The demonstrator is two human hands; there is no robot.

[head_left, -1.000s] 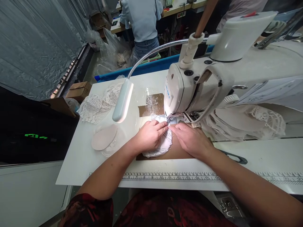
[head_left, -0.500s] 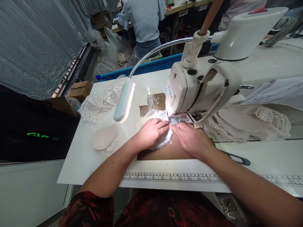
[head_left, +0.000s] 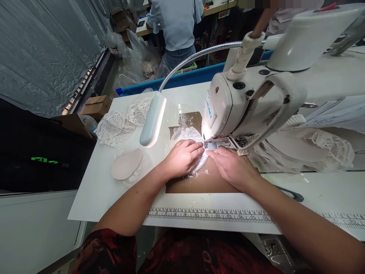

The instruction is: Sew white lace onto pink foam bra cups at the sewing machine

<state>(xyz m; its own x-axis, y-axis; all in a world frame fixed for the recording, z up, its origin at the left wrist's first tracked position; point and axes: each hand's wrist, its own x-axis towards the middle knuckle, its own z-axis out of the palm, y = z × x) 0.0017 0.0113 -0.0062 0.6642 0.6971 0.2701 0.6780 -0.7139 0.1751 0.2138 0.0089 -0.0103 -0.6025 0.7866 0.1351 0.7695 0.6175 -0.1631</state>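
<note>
A white lace piece (head_left: 186,134) lies under the needle end of the white sewing machine (head_left: 221,104). My left hand (head_left: 184,156) rests on top of it, palm down, fingers close together and pointing at the needle. My right hand (head_left: 234,165) is just right of the needle, its index fingertip at the lace edge and its other fingers curled under. The two hands' fingertips are a small gap apart. Beneath them is a brown sheet (head_left: 205,184) on the white table (head_left: 114,198). Whether the right fingers pinch the lace is hidden.
A lamp head (head_left: 153,120) on a bendy metal neck hangs left of the machine. Lace pieces (head_left: 115,127) and a beige oval pad (head_left: 127,164) lie at the left. Stacked pads (head_left: 291,148) and dark scissors (head_left: 295,196) are at the right. A person (head_left: 176,26) sits beyond.
The lace piece has turned and moved away from me under my left hand, with less of it showing toward the front. The view has shifted slightly; both hands stay beside the needle.
</note>
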